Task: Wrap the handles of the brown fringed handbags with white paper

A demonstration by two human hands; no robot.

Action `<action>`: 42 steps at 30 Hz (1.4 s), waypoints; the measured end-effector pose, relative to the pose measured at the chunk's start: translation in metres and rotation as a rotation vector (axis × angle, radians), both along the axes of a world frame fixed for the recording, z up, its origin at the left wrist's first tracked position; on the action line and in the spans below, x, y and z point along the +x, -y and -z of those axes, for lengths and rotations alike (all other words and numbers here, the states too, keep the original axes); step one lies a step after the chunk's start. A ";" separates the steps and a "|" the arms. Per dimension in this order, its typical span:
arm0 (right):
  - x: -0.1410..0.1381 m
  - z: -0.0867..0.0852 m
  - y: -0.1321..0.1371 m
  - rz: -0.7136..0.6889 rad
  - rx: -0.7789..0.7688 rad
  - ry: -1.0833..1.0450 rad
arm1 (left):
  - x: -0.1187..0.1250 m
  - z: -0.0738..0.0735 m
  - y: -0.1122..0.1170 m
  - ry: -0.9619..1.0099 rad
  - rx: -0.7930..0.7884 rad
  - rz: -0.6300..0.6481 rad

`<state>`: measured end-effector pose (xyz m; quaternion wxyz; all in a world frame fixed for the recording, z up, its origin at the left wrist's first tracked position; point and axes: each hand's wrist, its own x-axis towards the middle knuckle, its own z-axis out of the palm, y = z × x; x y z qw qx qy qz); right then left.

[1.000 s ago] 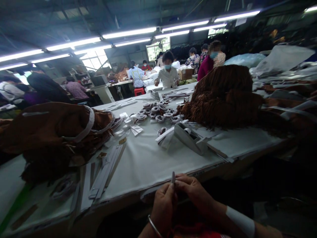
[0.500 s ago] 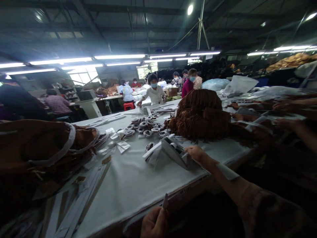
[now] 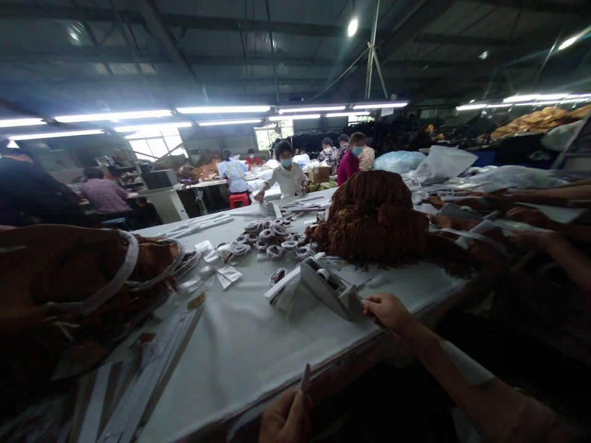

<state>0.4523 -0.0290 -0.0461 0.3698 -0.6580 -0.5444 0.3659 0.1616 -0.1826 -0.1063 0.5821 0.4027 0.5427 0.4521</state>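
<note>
White table (image 3: 258, 344) running near to far | brown fringe pile (image 3: 373, 215) sitting far-right | tape dispenser (image 3: 327, 289) lying centre-right | R hand (image 3: 385, 311) pinching narrow at its near-right end, tape betw. fingers: can't tell | L hand (image 3: 281, 421) gripping thin strip (image 3: 305, 376) upright at near edge | best pulling straight, keeping dispenser flat.
</note>
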 end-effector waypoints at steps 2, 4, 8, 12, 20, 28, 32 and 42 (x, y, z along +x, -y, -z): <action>-0.002 0.011 0.002 0.015 -0.005 0.034 | -0.001 -0.012 0.000 0.012 0.005 0.015; -0.006 0.018 0.005 0.012 -0.002 0.076 | -0.003 -0.023 0.001 -0.001 0.000 0.018; -0.034 0.010 0.038 -0.173 -0.014 0.026 | -0.005 -0.035 0.003 -0.057 -0.019 -0.005; -0.085 -0.010 0.088 -0.538 -0.128 -0.270 | -0.001 -0.033 0.003 -0.123 0.017 -0.008; -0.143 0.010 0.103 -0.485 -0.165 -0.201 | -0.003 -0.040 0.009 -0.257 0.103 -0.016; -0.144 0.023 0.101 -0.383 -0.249 -0.219 | -0.001 -0.044 0.010 -0.285 0.119 -0.032; -0.144 0.022 0.103 -0.421 -0.317 -0.392 | -0.002 -0.039 0.008 -0.209 0.059 -0.054; -0.138 0.015 0.111 -0.500 -0.255 -0.474 | -0.004 -0.026 0.003 -0.073 -0.040 -0.098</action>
